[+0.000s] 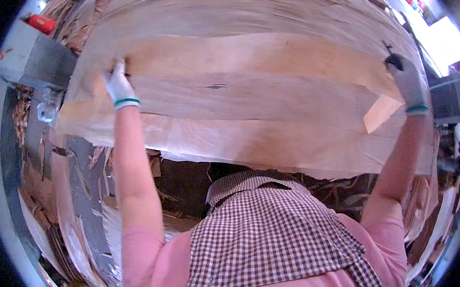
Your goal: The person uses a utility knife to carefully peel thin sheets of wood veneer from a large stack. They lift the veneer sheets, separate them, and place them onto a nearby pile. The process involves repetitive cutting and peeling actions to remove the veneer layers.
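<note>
My left hand (120,87), in a white glove with a green cuff, is at the left end of a long, tan wood veneer strip (236,56). Its fingers are blurred, so whether they grip the strip is unclear. At the strip's right end my right hand (411,84), gloved the same way, is closed on a small dark tool (393,61) whose exact kind I cannot make out. The strip lies across a broad stack of pale veneer sheets (294,140). A short, light veneer piece (382,112) slants below my right hand. A small dark split (216,86) marks the sheet beneath the strip.
A red cylindrical object (41,23) rests on a grey ledge (49,61) at the far left. Veneer scraps (61,185) lie below the stack on the left, with more strips (422,210) at the right. A bright opening (442,43) shows at upper right.
</note>
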A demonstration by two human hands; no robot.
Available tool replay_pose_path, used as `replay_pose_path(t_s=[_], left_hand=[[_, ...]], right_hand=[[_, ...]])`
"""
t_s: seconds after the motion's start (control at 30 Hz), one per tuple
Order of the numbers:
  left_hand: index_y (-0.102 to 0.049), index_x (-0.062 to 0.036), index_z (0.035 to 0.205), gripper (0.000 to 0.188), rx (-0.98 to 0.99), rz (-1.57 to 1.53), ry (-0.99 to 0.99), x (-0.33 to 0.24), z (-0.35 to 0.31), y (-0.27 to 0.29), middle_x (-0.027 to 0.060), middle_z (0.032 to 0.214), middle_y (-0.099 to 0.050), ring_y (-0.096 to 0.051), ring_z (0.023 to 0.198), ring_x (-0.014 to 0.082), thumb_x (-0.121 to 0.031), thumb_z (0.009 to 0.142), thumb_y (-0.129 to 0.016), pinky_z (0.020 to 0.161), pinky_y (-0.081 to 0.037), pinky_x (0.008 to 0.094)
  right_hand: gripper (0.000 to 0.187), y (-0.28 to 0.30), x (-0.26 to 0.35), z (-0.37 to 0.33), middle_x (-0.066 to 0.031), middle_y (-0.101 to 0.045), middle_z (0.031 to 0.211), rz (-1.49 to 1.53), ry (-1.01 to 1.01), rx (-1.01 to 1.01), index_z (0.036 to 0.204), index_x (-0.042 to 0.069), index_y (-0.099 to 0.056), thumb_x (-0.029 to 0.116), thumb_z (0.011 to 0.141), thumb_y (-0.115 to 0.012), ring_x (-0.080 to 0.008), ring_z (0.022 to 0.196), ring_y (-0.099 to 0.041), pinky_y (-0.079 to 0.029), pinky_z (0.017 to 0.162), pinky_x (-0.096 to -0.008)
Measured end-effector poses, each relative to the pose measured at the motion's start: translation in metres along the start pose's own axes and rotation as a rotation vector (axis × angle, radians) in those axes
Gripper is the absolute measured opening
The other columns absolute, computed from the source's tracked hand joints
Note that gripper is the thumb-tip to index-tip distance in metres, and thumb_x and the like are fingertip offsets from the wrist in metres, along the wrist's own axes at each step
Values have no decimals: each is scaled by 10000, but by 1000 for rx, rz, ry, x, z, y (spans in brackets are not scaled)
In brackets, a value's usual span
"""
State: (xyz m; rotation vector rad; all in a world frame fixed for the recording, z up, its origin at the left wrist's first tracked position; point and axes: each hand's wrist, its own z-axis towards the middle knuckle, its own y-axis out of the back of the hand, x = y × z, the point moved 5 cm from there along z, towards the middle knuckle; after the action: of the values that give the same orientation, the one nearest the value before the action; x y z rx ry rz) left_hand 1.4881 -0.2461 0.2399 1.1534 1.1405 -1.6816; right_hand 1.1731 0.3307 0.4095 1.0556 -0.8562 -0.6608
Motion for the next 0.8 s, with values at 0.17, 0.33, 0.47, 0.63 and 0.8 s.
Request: replay_pose_path(t_s=[0.17, 0.33, 0.47, 0.63, 0.8], left_hand=[[-492, 14, 1199, 423, 245, 211, -409, -44, 31, -28, 88, 1146, -574, -564, 973, 169, -50, 812, -652, 865, -453, 306], [-438, 45, 1287, 568, -5, 615, 75, 98, 91, 136, 134, 1286, -519, -542, 1081, 233, -97, 793, -679, 959, -409, 336], [-382, 61, 1334, 644, -89, 514, 128, 102, 37, 113, 183, 1388, -415, -414, 1251, 294, -151, 800, -672, 1068, -302, 374], [-337, 14, 1380, 704, 74, 1053, -368, 79, -17, 71, 215, 1433, -328, -285, 1343, 351, -236, 803, -654, 1125, -196, 446], [-425, -83, 1351, 549, 612, 1368, -678, 99, -99, -28, 143, 1430, -361, -299, 1340, 334, -303, 863, -548, 1101, -168, 542]], right_hand=[[216, -131, -5, -5, -132, -668, 952, -413, -39, 25, 928, 147, -669, 265, 828, -518, -328, 921, -634, -492, 767, -417], [195, -250, 44, -24, -134, -642, 974, -202, -103, 196, 980, 133, -626, 229, 859, -507, -343, 925, -616, -496, 773, -450], [176, -291, 37, -57, -120, -623, 1011, -188, -234, 267, 985, 121, -604, 198, 848, -525, -344, 931, -615, -503, 772, -451], [188, -295, 38, -58, -114, -623, 1001, -197, -203, 295, 1003, 132, -610, 162, 841, -521, -332, 936, -620, -509, 769, -446], [178, -285, 42, -48, -133, -610, 1008, -249, -160, 374, 990, 125, -610, 145, 834, -526, -339, 925, -622, -513, 769, -450]])
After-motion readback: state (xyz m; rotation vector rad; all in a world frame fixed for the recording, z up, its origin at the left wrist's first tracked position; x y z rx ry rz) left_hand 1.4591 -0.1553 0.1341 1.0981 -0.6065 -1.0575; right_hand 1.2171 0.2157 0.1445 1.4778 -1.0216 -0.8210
